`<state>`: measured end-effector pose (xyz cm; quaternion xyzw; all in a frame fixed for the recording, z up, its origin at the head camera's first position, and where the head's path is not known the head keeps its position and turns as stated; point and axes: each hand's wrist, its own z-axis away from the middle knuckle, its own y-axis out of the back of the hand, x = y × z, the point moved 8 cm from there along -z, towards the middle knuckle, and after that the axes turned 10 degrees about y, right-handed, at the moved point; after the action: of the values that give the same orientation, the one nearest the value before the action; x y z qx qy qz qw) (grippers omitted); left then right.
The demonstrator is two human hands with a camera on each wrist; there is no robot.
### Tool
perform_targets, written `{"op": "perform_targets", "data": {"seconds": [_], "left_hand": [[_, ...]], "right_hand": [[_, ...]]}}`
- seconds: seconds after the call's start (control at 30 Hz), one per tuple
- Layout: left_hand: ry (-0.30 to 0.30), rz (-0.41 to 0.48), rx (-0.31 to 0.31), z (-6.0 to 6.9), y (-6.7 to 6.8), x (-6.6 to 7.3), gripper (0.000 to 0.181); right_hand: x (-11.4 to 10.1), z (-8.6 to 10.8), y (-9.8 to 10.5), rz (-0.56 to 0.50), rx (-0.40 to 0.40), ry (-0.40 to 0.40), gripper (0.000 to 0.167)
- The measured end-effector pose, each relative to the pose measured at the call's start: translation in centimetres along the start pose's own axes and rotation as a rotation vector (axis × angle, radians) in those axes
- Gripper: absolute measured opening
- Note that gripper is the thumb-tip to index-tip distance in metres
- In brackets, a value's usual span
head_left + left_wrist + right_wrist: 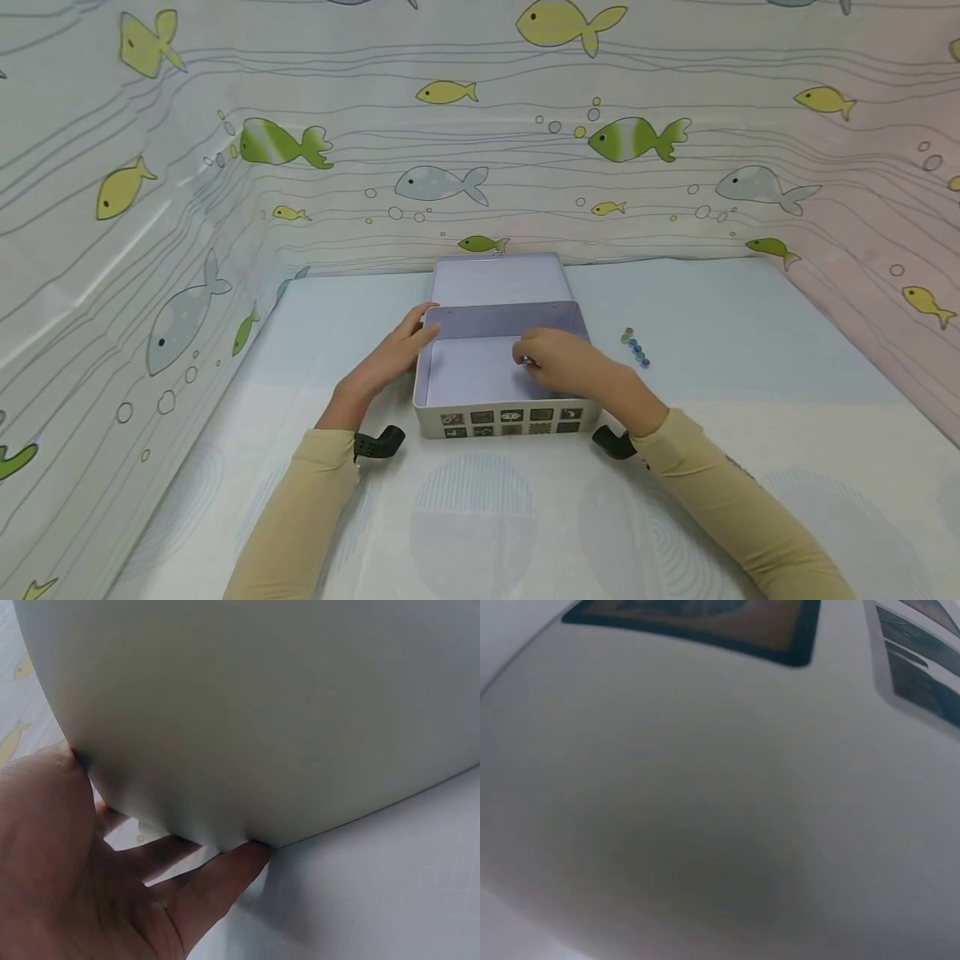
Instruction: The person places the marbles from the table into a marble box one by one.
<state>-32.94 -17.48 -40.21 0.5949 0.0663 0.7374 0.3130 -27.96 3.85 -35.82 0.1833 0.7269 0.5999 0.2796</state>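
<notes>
An open white tin box (457,410) with small square pictures on its front stands on the table, its pale lilac inside facing up. My left hand (393,350) grips its left wall, thumb at the rim; in the left wrist view the fingers (217,892) reach the wall's lower edge. My right hand (566,360) is inside the box at the right, fingertips pinched on a small bluish glass marble (527,361), mostly covered. Just right of the box, several blue and greenish glass marbles (637,348) lie in a slanting row. The right wrist view shows only the box's front wall (705,765), close up.
The box's lid (498,279) lies back behind it, near the fish-printed backdrop (517,225). Light cloth with pale circles covers the table (472,533). Dark wrist cameras (380,442) sit close to the box's front corners.
</notes>
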Motion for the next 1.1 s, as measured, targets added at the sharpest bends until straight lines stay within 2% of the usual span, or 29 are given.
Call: {"op": "perform_targets", "data": {"seconds": [0.3,0.57,0.93,1.1], "left_hand": [[0.005,0.012,0.004,0.1,0.0,-0.1,0.061],[0.006,0.01,0.004,0.1,-0.1,-0.1,0.061],[0.009,0.008,0.008,0.1,0.1,-0.3,0.063],[0.008,0.017,-0.005,0.4,0.1,0.3,0.06]], "right_hand": [[0.1,0.2,-0.6,0.012,-0.063,-0.013,0.016],[0.3,0.2,-0.7,0.008,-0.065,-0.018,0.014],[0.1,0.3,0.2,0.01,0.05,0.006,0.017],[0.0,0.6,1.0,0.011,0.083,0.015,0.018]]}}
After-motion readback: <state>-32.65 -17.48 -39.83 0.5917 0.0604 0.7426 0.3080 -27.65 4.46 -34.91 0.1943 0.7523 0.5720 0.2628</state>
